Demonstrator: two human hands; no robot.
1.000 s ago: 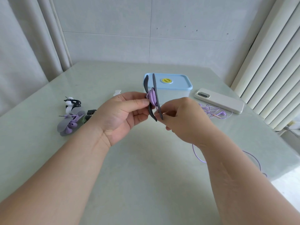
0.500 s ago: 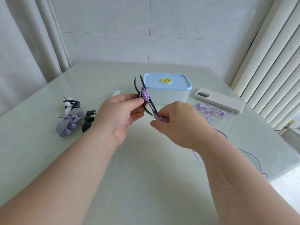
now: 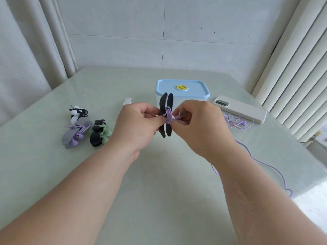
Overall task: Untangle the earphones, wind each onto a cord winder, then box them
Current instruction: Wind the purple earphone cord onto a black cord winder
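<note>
My left hand (image 3: 139, 124) pinches a black cord winder (image 3: 166, 105) held upright above the table, with purple earphone cord (image 3: 168, 116) wrapped round its middle. My right hand (image 3: 198, 126) pinches that purple cord just right of the winder. The loose cord (image 3: 261, 163) trails from under my right wrist across the table to its right edge, and its earbuds (image 3: 242, 123) lie near the phone. On the left lie three wound sets: white on a black winder (image 3: 77, 113), purple on a grey winder (image 3: 76, 134), green on a black winder (image 3: 100, 134). The blue-lidded box (image 3: 182, 89) stands shut behind my hands.
A phone in a white case (image 3: 242, 109) lies right of the box. A small white winder (image 3: 127, 101) lies behind my left hand. The pale green table (image 3: 159, 183) ends close on the right; a curtain hangs at left, a radiator stands at right.
The winder has turned from tilted to upright and sits a little lower. My right hand has come up from below to its right side, carrying the cord round.
</note>
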